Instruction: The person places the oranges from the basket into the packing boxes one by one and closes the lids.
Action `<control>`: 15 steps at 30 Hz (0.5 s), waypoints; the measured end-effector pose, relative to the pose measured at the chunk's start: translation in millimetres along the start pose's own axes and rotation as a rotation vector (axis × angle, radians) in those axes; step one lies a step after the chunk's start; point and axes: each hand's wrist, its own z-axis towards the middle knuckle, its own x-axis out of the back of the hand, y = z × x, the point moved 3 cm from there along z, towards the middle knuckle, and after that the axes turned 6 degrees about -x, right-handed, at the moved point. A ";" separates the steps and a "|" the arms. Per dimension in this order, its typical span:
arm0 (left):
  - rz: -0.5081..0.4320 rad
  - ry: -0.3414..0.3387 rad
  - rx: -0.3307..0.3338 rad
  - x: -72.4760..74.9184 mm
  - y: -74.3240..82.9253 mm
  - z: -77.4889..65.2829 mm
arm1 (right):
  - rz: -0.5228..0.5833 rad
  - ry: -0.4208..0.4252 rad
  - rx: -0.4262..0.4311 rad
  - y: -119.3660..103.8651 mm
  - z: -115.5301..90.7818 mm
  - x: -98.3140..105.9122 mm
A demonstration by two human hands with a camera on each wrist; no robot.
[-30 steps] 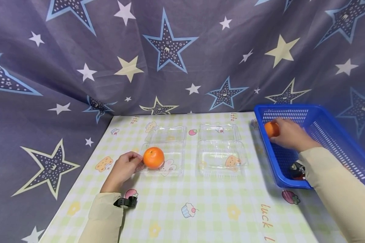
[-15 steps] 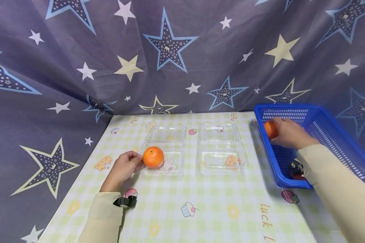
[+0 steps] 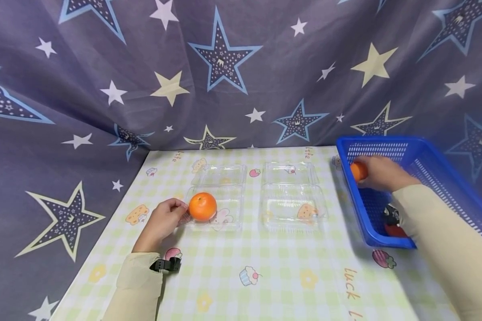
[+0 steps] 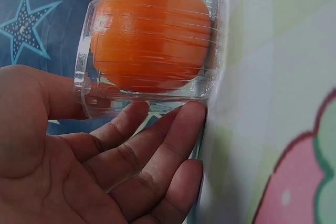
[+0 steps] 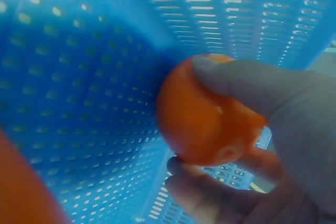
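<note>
My left hand (image 3: pixel 163 221) pinches the left side of an opened clear plastic clamshell box (image 3: pixel 230 196); in the left wrist view its thumb lies over the box's rim (image 4: pixel 83 72) and the fingertips touch the outer wall. An orange (image 3: pixel 202 207) sits in that box's near half. Inside the blue basket (image 3: pixel 379 141), at its left wall, my right hand (image 3: pixel 383 174) holds another orange (image 3: pixel 359 171). The right wrist view has the thumb on top of this orange (image 5: pixel 202 116) and fingers beneath it, partly hidden.
A second clear clamshell box (image 3: pixel 292 203) lies opened to the right of the first. Some red thing (image 3: pixel 394 230) is partly visible in the basket's near end, under the right wrist. A star-patterned curtain (image 3: pixel 241 102) hangs behind the checked tablecloth (image 3: pixel 209 272).
My right hand has shifted slightly inside the basket, still holding its orange, and the red thing under the wrist shows a little more. The left hand and its box stay put.
</note>
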 end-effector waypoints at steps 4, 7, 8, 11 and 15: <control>0.001 -0.002 0.001 0.3 0.2 0.3 | -0.009 -0.029 -0.007 -1.4 -0.4 0.1; 0.003 -0.002 0.004 0.2 0.1 -0.1 | -0.015 -0.052 -0.010 -1.9 -1.2 -0.6; 0.004 -0.001 0.005 0.1 0.1 -0.3 | -0.017 -0.058 -0.010 -1.9 -1.7 -0.4; 0.002 0.004 0.003 0.0 0.9 -0.8 | -0.009 -0.082 -0.020 -1.2 -3.3 1.0; -0.005 0.009 0.003 0.1 2.4 -1.4 | 0.024 -0.142 -0.064 0.7 -6.1 4.1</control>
